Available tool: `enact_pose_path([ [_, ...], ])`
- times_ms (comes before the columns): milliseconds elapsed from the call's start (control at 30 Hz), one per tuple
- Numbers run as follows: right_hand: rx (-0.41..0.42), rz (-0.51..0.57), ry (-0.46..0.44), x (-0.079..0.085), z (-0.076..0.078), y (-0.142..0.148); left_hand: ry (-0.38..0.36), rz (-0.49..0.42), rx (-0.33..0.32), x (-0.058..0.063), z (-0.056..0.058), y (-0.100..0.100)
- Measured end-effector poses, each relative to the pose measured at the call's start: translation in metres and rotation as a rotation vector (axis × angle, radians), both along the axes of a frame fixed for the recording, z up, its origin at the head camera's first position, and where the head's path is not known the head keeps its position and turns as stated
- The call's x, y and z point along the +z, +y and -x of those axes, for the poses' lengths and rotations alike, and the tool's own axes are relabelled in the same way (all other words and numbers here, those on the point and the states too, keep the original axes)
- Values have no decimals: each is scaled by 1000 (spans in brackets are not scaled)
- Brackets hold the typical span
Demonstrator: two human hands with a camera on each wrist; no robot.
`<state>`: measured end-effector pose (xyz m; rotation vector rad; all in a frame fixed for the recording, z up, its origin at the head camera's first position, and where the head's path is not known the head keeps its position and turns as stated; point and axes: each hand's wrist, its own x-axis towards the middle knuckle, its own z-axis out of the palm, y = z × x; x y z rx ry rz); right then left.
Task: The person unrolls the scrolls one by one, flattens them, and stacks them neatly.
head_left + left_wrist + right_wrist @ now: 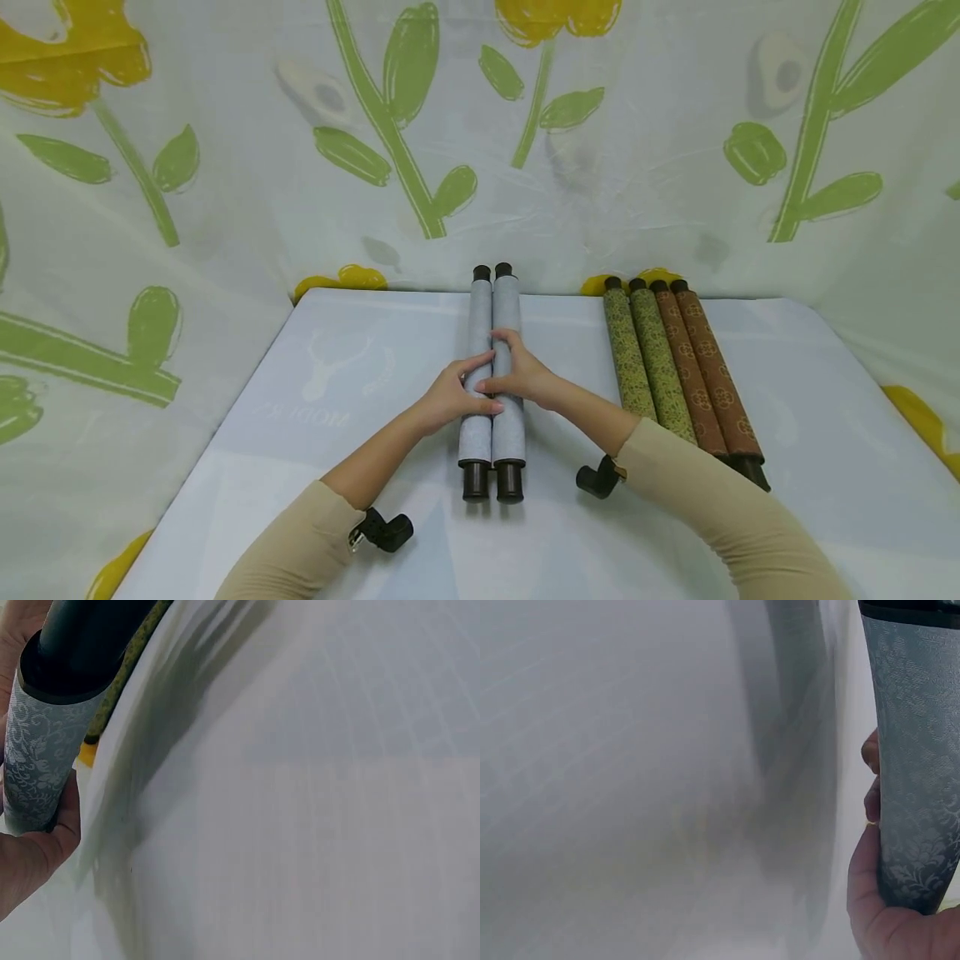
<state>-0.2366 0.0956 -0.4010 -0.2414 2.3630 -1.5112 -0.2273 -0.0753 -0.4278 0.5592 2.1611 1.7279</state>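
Two rolled scrolls in pale blue-grey floral brocade with dark end knobs stand out side by side at the middle of the head view: a left scroll point(476, 437) and a right scroll point(509, 437). My left hand point(453, 398) grips the left one around its middle, thumb and fingers curled over it. Just beside it, my right hand point(525, 377) holds the right one, its thumb reaching across towards the left scroll. Brocade cloth point(46, 742) fills the corner of the left wrist view, and the right wrist view shows patterned cloth point(919, 735) above the right thumb. Whether the scrolls touch the table is unclear.
To the right lie two green patterned scrolls point(632, 358) and two brown patterned scrolls point(708, 358), parallel and close together, partly behind the right sleeve point(697, 492). A white table point(300, 417) carries everything; a floral curtain point(637, 192) hangs behind it.
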Motion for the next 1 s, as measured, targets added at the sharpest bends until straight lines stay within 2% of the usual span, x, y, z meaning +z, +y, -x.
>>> enact_pose_path([
  [233,-1,46,-3,-9,6,-20,15,34,6,-3,2,-20],
  [433,28,26,-5,-14,10,-34,30,62,4,-7,4,-35],
  [667,41,38,-2,-25,16,-44,51,142,16,-5,7,-50],
  [767,35,35,3,-30,17,-47,64,179,-2,-4,9,-55],
  [900,33,30,12,-30,17,-53,74,203,-17,-4,11,-60],
  [1000,25,-16,5,-29,17,-56,77,206,-12,-4,13,-63],
])
